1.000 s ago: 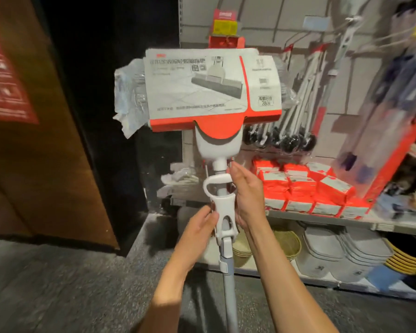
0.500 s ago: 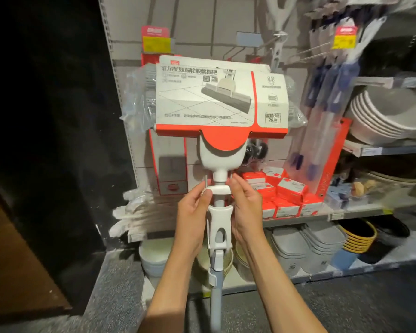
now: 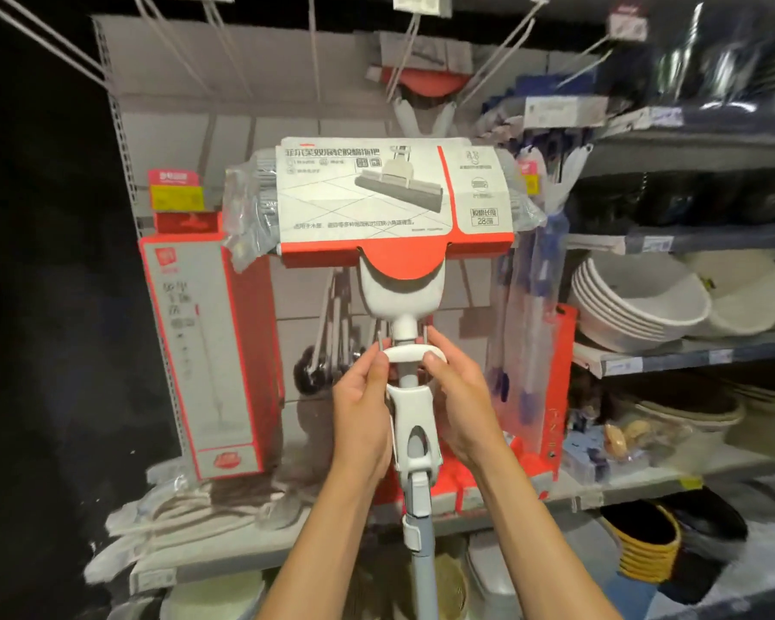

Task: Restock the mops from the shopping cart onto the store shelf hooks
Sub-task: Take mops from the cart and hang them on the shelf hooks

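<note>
Both hands (left (image 3: 362, 413), right (image 3: 459, 407)) pinch the white plastic mop (image 3: 410, 422) by its loop; top-heavy boxed head could tip it past the wire hooks (image 3: 403, 55).

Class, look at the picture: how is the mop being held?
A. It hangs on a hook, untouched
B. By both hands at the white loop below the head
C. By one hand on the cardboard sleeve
B: the left hand and right hand both grip the white loop of the mop, head up.

The mop (image 3: 410, 306) pole runs off the bottom edge; upper-right shelves blurred.
</note>
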Motion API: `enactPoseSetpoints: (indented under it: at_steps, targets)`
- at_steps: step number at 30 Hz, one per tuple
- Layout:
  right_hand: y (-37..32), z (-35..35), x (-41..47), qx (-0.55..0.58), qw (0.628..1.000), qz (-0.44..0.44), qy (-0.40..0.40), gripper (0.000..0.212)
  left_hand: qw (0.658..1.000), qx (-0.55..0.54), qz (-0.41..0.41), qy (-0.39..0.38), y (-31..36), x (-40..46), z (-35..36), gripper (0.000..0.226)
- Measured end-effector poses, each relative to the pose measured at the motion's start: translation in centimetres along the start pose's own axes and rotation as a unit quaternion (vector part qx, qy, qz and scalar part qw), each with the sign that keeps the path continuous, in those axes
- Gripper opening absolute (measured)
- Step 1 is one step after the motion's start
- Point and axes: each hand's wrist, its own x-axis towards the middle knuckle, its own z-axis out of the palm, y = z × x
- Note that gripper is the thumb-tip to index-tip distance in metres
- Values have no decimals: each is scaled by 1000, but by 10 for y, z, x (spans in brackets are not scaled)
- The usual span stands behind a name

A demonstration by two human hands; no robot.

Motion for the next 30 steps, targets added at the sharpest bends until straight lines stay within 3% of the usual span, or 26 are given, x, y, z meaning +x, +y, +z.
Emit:
enactPoseSetpoints:
  at_steps: [3,6,14,21,30]
  targets:
    - [-24,-29,19,-12,999,-28,-19,35,1000,-26,8,-8,-9,15,40,25]
    - [-42,-54,37,0,999,-41,14,32,1000,-23,15,-9,-16,26,76,26]
    - [-88,-87,75,50,997,-55,23,24,992,87,80,-49,-22,55,138,28]
    - [-115,-99,120,75,992,-88,41,33,997,38,48,-51,-21,92,181,34]
    - [-158,-86,181,46,987,-153,28,22,989,15,130,-64,3,159,213,25]
